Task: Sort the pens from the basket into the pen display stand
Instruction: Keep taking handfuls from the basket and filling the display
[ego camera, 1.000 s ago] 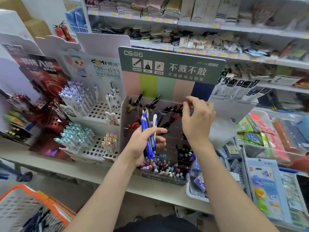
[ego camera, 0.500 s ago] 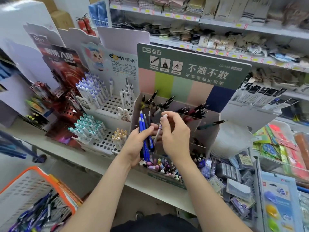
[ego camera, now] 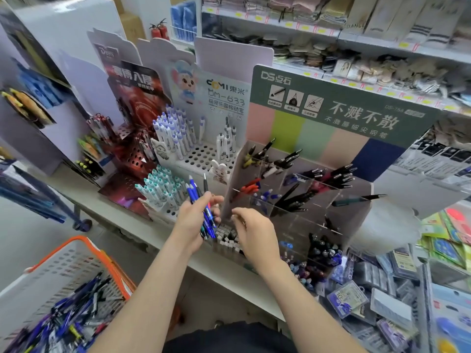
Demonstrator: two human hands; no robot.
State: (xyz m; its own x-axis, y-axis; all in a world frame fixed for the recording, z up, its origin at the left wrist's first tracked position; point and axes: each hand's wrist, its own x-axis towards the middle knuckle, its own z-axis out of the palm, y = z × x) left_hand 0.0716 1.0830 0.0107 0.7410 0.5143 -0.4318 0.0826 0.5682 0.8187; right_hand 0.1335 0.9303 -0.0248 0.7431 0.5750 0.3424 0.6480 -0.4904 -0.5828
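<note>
Nearest you, lower left: the basket with the orange rim, a heap of loose pens in it, mostly blue and dark; plenty left to sort. These pens look light, stiff and smooth-barrelled, so a bunch will likely slide and fan out; take each one mid-barrel or just below the clip, one at a time, not by the tip.

Your left hand is clenched round a bundle of blue pens, tips up, fingers wrapped on the lower barrels; the bundle sits just left of the stand's front corner. Your right hand hovers over the front low compartment of grey-capped pens; its fingertips are drawn together as if pinching (too blurred to see whether a pen is between them, so I cannot tell).

Behind the hands: the pen display stand with the green header, its clear compartments partly filled with black, red and blue pens; several slots look sparse. Left of it, a white perforated stand holds white-and-lilac pens. Farthest back, the store shelves carry folded textiles.
</note>
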